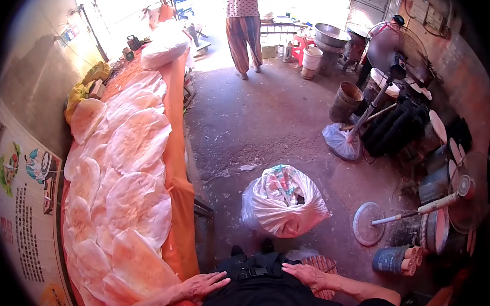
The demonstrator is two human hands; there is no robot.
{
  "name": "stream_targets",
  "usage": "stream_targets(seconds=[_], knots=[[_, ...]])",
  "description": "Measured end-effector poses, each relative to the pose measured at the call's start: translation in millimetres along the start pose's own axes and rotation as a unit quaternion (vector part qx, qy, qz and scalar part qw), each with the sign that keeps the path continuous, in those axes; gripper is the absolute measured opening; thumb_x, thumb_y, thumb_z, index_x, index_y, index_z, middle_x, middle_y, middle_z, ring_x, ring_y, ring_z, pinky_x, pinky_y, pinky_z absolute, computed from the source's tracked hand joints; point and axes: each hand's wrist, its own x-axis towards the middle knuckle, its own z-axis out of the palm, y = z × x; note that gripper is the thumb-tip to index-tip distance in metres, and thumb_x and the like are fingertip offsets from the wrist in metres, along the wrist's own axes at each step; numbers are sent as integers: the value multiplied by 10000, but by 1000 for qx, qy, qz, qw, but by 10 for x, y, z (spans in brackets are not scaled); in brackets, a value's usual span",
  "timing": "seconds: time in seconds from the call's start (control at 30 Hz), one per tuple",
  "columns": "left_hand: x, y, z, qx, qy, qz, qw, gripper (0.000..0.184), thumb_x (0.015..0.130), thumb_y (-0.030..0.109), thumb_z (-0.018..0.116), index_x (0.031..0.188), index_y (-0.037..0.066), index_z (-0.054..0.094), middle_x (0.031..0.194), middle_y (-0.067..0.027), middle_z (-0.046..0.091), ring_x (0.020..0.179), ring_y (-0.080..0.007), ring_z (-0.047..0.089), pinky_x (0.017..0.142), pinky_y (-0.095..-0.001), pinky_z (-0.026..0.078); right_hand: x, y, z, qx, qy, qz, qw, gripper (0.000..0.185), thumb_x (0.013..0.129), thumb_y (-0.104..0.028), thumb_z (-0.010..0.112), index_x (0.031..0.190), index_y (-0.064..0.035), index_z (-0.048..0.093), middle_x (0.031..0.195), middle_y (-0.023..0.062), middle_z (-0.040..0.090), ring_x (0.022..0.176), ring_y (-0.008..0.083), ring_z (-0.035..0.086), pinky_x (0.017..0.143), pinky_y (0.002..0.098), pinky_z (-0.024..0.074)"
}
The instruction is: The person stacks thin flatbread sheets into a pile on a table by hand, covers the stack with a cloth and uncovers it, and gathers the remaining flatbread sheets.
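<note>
My left hand (205,285) lies flat at the left side of my waist, fingers stretched out and holding nothing. On the other side, my right hand (304,273) rests against the black clothing by my hip, its fingers extended. Between them is a black buckle (253,272) on a strap at my waist. To the left of my left hand, large thin round flatbreads (136,203) overlap along a long table with an orange cloth (178,205). A bulging white sack (289,209) stands on the floor in front of me.
A round-based stand (369,224) leans on the right near a blue bucket-like container (390,260). Farther back are a standing fan (394,55), a rusty bucket (347,100), a red stool (301,49) and a metal basin (332,34). One person (243,32) stands near the bright doorway; another is behind the fan.
</note>
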Motion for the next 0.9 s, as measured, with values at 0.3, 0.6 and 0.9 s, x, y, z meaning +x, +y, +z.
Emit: stream_targets(seconds=[0.3, 0.6, 0.9], knots=[[9, 112, -107, -28, 5, 6, 1000, 1357, 466, 261, 850, 1581, 98, 93, 1568, -292, 241, 1416, -436, 348, 1147, -446, 362, -6, 23, 30, -11, 25, -27, 999, 954, 766, -471, 735, 1507, -21, 337, 1534, 250, 368, 1282, 407, 498, 986, 473, 448], [1, 120, -72, -41, 17, 1, 999, 1389, 448, 252, 860, 1583, 103, 74, 1579, -277, 234, 1425, -432, 339, 1160, -446, 346, 10, 2, 2, -14, 9, -20, 1000, 957, 763, -462, 742, 1507, -25, 328, 1536, 248, 364, 1295, 407, 484, 1000, 471, 435], [-14, 92, -40, -44, 28, 9, 999, 1402, 435, 220, 866, 1586, 116, 73, 1578, -275, 240, 1418, -428, 351, 1143, -459, 366, 18, -4, 13, -15, 4, -19, 1000, 943, 777, -441, 745, 1506, -18, 322, 1540, 252, 354, 1330, 401, 460, 1020, 469, 422]])
